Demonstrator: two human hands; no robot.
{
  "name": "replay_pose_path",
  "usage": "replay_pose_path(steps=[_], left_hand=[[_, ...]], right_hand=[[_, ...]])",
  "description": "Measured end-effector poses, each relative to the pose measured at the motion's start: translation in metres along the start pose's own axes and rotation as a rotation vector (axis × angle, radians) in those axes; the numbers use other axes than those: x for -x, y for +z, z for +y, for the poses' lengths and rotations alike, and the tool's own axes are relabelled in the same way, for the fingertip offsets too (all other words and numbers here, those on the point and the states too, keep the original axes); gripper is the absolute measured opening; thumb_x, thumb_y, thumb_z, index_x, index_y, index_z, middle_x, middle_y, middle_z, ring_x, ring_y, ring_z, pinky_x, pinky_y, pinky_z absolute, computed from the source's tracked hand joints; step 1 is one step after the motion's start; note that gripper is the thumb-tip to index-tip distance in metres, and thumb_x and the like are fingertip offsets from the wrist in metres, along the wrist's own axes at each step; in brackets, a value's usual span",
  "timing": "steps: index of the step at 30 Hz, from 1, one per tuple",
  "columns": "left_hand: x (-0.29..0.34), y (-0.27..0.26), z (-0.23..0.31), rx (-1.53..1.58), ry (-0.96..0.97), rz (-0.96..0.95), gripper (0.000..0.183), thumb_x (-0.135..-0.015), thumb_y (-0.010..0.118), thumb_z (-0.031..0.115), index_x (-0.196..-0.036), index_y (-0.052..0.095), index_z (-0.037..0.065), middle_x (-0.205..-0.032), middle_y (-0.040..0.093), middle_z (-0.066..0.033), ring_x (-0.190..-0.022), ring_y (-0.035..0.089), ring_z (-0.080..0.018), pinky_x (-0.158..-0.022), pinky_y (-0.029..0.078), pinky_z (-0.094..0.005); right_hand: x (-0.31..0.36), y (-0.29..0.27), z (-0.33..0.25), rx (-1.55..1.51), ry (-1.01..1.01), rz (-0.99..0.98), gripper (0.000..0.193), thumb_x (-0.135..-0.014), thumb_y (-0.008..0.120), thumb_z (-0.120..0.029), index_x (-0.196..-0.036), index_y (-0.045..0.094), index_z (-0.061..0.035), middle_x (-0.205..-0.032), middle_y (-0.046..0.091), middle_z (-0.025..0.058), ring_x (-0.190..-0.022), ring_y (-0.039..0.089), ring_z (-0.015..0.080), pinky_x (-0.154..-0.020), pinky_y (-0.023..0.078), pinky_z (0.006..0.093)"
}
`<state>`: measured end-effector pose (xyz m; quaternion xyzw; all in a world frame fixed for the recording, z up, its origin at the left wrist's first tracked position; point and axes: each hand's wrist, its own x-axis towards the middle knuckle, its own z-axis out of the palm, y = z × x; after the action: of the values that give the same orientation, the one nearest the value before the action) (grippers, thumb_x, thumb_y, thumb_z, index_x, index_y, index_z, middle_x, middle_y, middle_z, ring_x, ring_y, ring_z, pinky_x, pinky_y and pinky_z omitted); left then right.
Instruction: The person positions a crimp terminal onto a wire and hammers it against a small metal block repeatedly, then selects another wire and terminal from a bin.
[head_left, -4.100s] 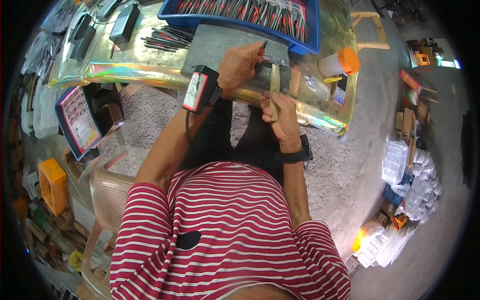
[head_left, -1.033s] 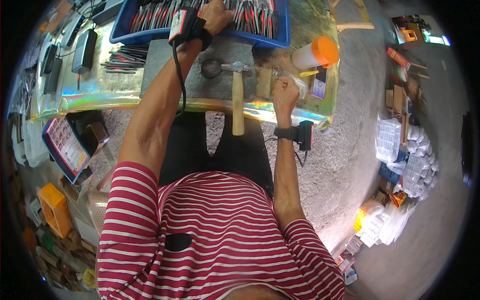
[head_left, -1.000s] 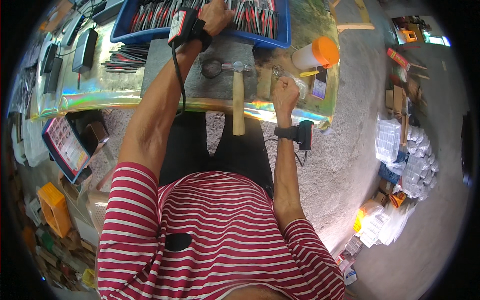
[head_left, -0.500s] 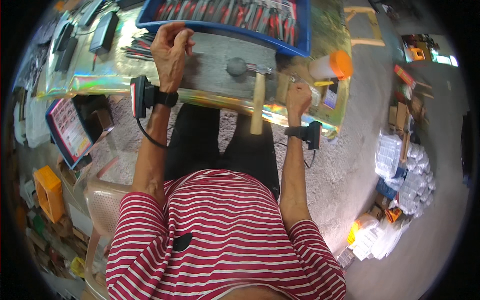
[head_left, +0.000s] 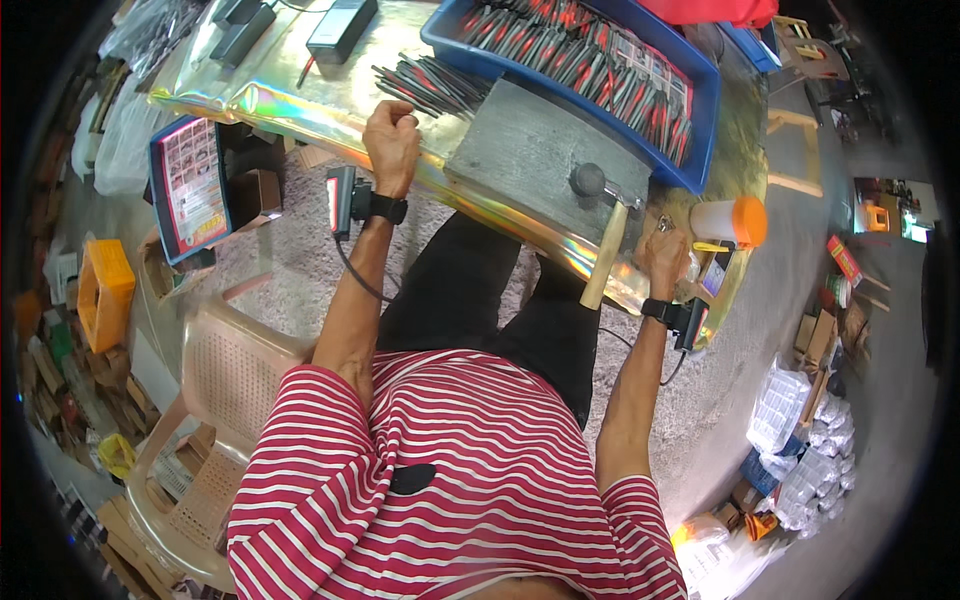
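Observation:
My left hand (head_left: 392, 148) is over the table's front edge, just short of a pile of slim black-and-red tools (head_left: 430, 85). Its fingers are curled in, and anything inside them is hidden. At the right end of the table, my right hand (head_left: 665, 252) is closed with a small shiny bit at its fingertips, too small to name. Between the hands lies a flat grey block (head_left: 540, 150). A hammer (head_left: 606, 255) with a dark round face rests on it, its wooden handle sticking out past the front edge.
Behind the block stands a blue bin (head_left: 705, 150) full of black-and-red tools. A clear jar with an orange lid (head_left: 748, 221) lies beside my right hand. Dark boxes (head_left: 340, 30) sit at the far left. A plastic chair (head_left: 240, 370) stands at my left.
My view has turned, so the table appears shifted right. My left hand has left the block and come to the pile's near side. My right hand stays at the right end.

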<state>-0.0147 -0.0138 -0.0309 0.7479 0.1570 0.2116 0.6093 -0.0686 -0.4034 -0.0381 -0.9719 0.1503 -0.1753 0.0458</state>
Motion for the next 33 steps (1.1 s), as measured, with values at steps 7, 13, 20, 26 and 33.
replay_pose_path(steps=[7,13,20,26,33], left_hand=[[-0.005,0.002,0.014,-0.443,0.153,-0.009,0.014,-0.069,0.045,0.002,-0.078,0.056,0.001,-0.073,0.058,-0.0155,-0.070,0.057,-0.0276,-0.063,0.044,-0.0373],[-0.010,0.008,0.013,-0.484,0.263,-0.054,0.016,-0.078,0.046,0.011,-0.085,0.060,0.007,-0.078,0.059,-0.0170,-0.073,0.056,-0.0343,-0.066,0.044,-0.0385],[-0.008,0.000,0.024,-0.687,0.295,-0.181,0.010,-0.075,0.051,0.012,-0.076,0.052,0.002,-0.074,0.057,-0.0175,-0.070,0.054,-0.0354,-0.063,0.043,-0.0404],[-0.015,-0.007,0.016,-0.780,0.186,-0.067,0.020,-0.064,0.058,0.018,-0.075,0.053,0.002,-0.071,0.058,-0.0177,-0.070,0.056,-0.0354,-0.062,0.043,-0.0415],[-0.022,-0.013,0.019,-0.514,-0.032,-0.064,0.031,-0.062,0.059,0.007,-0.090,0.048,-0.002,-0.069,0.058,-0.0175,-0.051,0.057,-0.0244,-0.050,0.045,-0.0324]], right_hand=[[-0.007,-0.012,-0.003,-0.147,0.176,-0.198,0.029,-0.068,0.048,-0.024,-0.063,0.056,0.0030,-0.065,0.054,0.0257,-0.066,0.055,0.0408,-0.058,0.042,0.0456],[-0.002,0.015,0.028,-0.320,0.271,-0.156,0.028,-0.070,0.044,-0.020,-0.066,0.055,0.0053,-0.063,0.052,0.0269,-0.059,0.055,0.0379,-0.054,0.041,0.0423],[0.003,0.023,0.032,-0.574,0.273,-0.203,0.024,-0.071,0.048,-0.019,-0.066,0.057,0.0027,-0.061,0.055,0.0202,-0.055,0.055,0.0248,-0.053,0.041,0.0348],[0.011,0.011,0.018,-0.701,0.334,-0.129,0.014,-0.070,0.053,-0.014,-0.069,0.056,-0.0006,-0.061,0.057,0.0128,-0.057,0.055,0.0219,-0.055,0.043,0.0322],[0.018,0.003,0.011,-0.741,0.287,-0.057,0.010,-0.068,0.055,-0.010,-0.068,0.053,0.0000,-0.060,0.055,0.0106,-0.055,0.053,0.0186,-0.054,0.042,0.0302]])
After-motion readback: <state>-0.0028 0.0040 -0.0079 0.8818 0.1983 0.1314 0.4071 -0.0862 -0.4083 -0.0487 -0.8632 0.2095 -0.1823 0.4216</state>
